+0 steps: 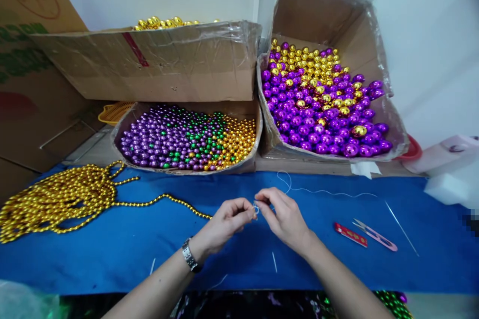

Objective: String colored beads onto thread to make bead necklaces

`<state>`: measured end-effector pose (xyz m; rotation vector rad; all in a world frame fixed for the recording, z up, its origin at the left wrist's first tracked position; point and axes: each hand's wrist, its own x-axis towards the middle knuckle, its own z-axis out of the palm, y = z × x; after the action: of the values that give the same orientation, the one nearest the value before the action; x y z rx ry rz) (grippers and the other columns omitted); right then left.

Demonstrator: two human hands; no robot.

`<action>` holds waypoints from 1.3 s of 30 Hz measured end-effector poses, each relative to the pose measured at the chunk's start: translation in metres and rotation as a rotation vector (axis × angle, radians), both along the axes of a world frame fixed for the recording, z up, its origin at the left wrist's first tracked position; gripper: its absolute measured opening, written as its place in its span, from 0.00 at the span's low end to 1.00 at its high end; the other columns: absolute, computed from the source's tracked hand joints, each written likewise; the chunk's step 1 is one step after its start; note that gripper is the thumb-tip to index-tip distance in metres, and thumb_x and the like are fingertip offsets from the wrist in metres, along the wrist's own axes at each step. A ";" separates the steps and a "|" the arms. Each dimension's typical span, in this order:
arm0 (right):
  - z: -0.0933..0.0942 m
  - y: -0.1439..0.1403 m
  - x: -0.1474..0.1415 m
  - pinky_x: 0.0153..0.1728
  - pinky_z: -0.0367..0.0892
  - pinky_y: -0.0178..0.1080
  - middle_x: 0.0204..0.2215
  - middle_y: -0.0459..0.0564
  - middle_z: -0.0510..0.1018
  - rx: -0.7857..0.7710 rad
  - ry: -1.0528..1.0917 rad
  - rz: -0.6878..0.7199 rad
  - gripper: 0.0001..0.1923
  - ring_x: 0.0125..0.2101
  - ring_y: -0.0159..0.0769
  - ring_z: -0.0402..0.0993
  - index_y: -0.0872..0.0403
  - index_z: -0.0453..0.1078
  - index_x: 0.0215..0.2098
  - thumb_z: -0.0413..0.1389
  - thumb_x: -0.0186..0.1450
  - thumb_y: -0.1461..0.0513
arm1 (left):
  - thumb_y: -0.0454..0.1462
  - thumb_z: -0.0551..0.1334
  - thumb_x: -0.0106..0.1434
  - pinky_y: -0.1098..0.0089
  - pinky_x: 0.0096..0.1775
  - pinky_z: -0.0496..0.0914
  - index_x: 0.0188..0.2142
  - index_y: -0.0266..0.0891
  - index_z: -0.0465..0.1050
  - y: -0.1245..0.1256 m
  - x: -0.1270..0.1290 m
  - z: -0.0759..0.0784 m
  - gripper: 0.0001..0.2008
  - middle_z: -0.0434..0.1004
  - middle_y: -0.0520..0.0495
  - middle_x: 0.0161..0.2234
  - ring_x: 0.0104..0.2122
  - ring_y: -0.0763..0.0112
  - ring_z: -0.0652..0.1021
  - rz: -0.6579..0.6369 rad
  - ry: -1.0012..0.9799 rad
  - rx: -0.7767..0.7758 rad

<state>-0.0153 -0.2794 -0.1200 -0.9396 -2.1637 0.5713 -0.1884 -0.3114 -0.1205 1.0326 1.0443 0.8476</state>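
My left hand [228, 222], with a watch [189, 255] on its wrist, is closed in a pinch at the middle of the blue cloth. Facing it, my right hand [283, 215] pinches too, and the fingertips nearly meet. Between them shows a small loop of thin white thread [256, 209]. A loose length of white thread [329, 192] curls over the cloth behind my right hand. From the left, a strand of gold beads [160, 197] runs up to my left hand, where its end is hidden. Scissors [375, 234] with pink handles lie to the right.
A heap of gold bead strands [71, 197] covers the left of the cloth [123, 254]. Behind stand a carton of purple, green and gold beads [168, 134] and a carton of larger purple and gold beads [318, 104]. A red packet [351, 235] and long needle [402, 228] lie right.
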 end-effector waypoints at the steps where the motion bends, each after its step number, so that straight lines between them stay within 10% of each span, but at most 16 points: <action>1: 0.001 -0.002 0.001 0.43 0.66 0.39 0.41 0.53 0.72 0.024 0.012 -0.026 0.09 0.43 0.36 0.70 0.52 0.65 0.45 0.48 0.67 0.65 | 0.41 0.61 0.59 0.76 0.24 0.53 0.29 0.35 0.68 0.000 0.001 0.001 0.10 0.63 0.54 0.24 0.22 0.79 0.59 0.029 0.005 0.026; 6: 0.002 -0.016 -0.001 0.40 0.67 0.38 0.37 0.51 0.73 0.156 -0.061 -0.092 0.11 0.37 0.36 0.71 0.51 0.70 0.45 0.52 0.65 0.64 | 0.40 0.59 0.61 0.75 0.30 0.61 0.28 0.35 0.68 0.000 0.004 0.004 0.10 0.66 0.52 0.26 0.27 0.75 0.65 0.154 0.135 0.184; 17: -0.003 -0.019 -0.012 0.40 0.60 0.40 0.32 0.51 0.74 -0.181 0.086 -0.187 0.08 0.36 0.38 0.69 0.51 0.73 0.36 0.51 0.65 0.62 | 0.36 0.54 0.65 0.72 0.37 0.64 0.35 0.36 0.71 -0.005 0.005 0.002 0.09 0.71 0.47 0.32 0.33 0.71 0.71 0.134 0.484 0.597; 25: 0.000 -0.012 -0.014 0.21 0.59 0.31 0.26 0.45 0.68 -0.685 0.623 -0.176 0.09 0.22 0.28 0.64 0.53 0.64 0.34 0.46 0.66 0.58 | 0.44 0.56 0.63 0.75 0.26 0.58 0.29 0.35 0.69 -0.004 0.008 0.002 0.14 0.64 0.53 0.23 0.23 0.76 0.63 0.168 0.256 0.197; 32: 0.024 -0.011 -0.009 0.22 0.63 0.29 0.37 0.46 0.72 -0.935 1.036 -0.135 0.09 0.22 0.23 0.64 0.51 0.61 0.36 0.53 0.62 0.56 | 0.44 0.54 0.64 0.74 0.28 0.60 0.31 0.35 0.68 -0.007 -0.015 0.005 0.14 0.66 0.52 0.25 0.26 0.74 0.65 -0.017 0.304 0.219; 35: 0.034 -0.012 -0.007 0.33 0.70 0.37 0.30 0.41 0.70 -0.880 1.199 -0.108 0.06 0.25 0.25 0.66 0.51 0.62 0.35 0.54 0.63 0.58 | 0.44 0.54 0.64 0.72 0.32 0.62 0.31 0.36 0.69 -0.010 -0.032 0.007 0.14 0.68 0.51 0.27 0.28 0.73 0.67 -0.071 0.444 0.307; 39: 0.025 -0.020 -0.015 0.52 0.61 0.51 0.30 0.41 0.67 -0.375 0.917 -0.171 0.05 0.31 0.28 0.68 0.48 0.61 0.42 0.49 0.67 0.61 | 0.43 0.54 0.64 0.73 0.31 0.63 0.40 0.36 0.69 -0.013 -0.044 0.013 0.13 0.69 0.51 0.29 0.29 0.73 0.68 -0.156 0.414 0.256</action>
<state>-0.0304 -0.2992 -0.0948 -0.8079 -1.1670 1.0877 -0.2320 -0.3245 -0.1072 1.5310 1.1998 0.6643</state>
